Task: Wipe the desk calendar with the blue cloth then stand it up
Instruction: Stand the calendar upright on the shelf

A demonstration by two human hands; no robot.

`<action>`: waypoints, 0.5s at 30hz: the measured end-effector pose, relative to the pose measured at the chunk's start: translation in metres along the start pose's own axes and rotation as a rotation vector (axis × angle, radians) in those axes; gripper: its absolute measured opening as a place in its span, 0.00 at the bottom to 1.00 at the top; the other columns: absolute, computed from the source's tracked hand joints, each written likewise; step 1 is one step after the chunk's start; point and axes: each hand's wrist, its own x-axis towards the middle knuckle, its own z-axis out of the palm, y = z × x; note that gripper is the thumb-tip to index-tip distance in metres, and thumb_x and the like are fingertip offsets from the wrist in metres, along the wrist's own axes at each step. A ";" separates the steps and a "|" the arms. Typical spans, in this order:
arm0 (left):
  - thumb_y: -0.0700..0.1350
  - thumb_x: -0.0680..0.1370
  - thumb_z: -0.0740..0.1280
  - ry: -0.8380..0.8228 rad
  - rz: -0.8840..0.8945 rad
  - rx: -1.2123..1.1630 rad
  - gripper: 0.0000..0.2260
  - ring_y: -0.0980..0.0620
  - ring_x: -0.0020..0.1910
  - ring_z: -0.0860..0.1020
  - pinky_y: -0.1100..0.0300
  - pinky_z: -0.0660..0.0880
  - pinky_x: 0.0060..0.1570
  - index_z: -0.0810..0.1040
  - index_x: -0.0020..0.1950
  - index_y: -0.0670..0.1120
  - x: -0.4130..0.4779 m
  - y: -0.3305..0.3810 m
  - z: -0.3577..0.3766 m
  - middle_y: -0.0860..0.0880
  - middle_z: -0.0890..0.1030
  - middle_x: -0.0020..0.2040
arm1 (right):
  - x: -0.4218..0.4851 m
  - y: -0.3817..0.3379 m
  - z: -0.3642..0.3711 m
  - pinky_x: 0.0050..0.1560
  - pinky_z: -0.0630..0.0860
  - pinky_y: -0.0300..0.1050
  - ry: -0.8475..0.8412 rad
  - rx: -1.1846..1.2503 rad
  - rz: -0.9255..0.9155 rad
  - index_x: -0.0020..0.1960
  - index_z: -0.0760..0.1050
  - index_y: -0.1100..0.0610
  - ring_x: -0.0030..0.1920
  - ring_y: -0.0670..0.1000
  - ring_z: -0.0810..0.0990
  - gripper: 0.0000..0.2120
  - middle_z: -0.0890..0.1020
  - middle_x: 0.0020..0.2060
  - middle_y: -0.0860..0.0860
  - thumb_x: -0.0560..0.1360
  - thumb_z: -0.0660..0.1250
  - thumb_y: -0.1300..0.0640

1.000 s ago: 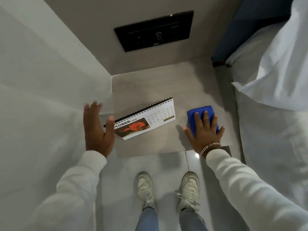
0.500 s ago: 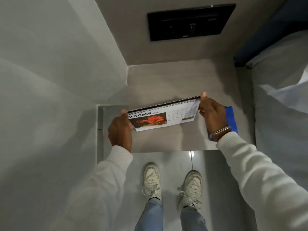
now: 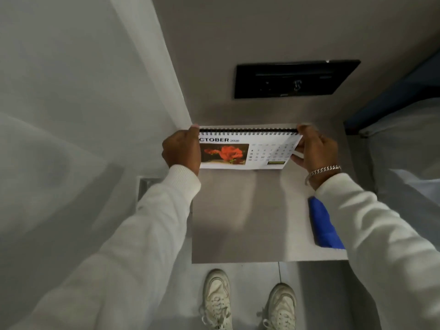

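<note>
A spiral-bound desk calendar [image 3: 247,150] showing October with a red flower picture is held near the back of the small grey table [image 3: 250,222]. My left hand [image 3: 182,150] grips its left end and my right hand [image 3: 314,151] grips its right end, with the spiral edge on top. Its lower edge is close to the tabletop; I cannot tell whether it touches. The folded blue cloth [image 3: 322,223] lies on the table's right side, partly hidden under my right sleeve.
A black wall panel [image 3: 295,78] is mounted on the wall behind the table. A white wall runs along the left. A bed with white bedding [image 3: 409,151] stands to the right. My white shoes [image 3: 248,303] are on the tiled floor below the table's front edge.
My right hand left the blue cloth and both hands took the calendar by its ends. They lifted it from lying flat and carried it toward the back of the table.
</note>
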 end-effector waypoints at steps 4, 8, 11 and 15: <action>0.52 0.74 0.68 -0.011 0.035 0.033 0.18 0.42 0.39 0.83 0.58 0.80 0.44 0.75 0.26 0.46 0.022 0.009 0.019 0.44 0.83 0.33 | 0.030 -0.014 0.017 0.42 0.76 0.49 0.012 -0.033 -0.024 0.30 0.74 0.51 0.37 0.52 0.80 0.13 0.81 0.36 0.54 0.69 0.68 0.47; 0.52 0.78 0.63 0.004 0.055 0.077 0.19 0.58 0.28 0.77 0.76 0.66 0.20 0.75 0.29 0.46 0.023 0.001 0.026 0.53 0.78 0.29 | 0.044 -0.018 0.025 0.43 0.80 0.52 0.017 -0.091 -0.022 0.26 0.78 0.48 0.37 0.51 0.82 0.13 0.84 0.35 0.51 0.67 0.67 0.43; 0.51 0.79 0.62 -0.013 0.091 0.105 0.17 0.56 0.31 0.78 0.76 0.68 0.21 0.77 0.35 0.42 0.023 0.003 0.027 0.50 0.81 0.34 | 0.048 -0.018 0.025 0.50 0.81 0.58 0.017 -0.160 -0.036 0.27 0.79 0.48 0.41 0.54 0.84 0.14 0.86 0.36 0.52 0.66 0.67 0.41; 0.51 0.79 0.62 0.024 0.177 0.273 0.16 0.47 0.41 0.81 0.63 0.75 0.41 0.82 0.43 0.41 0.017 0.010 0.021 0.44 0.85 0.45 | 0.043 -0.019 0.017 0.60 0.78 0.62 0.011 -0.293 -0.084 0.40 0.80 0.55 0.51 0.60 0.83 0.20 0.86 0.46 0.58 0.70 0.66 0.38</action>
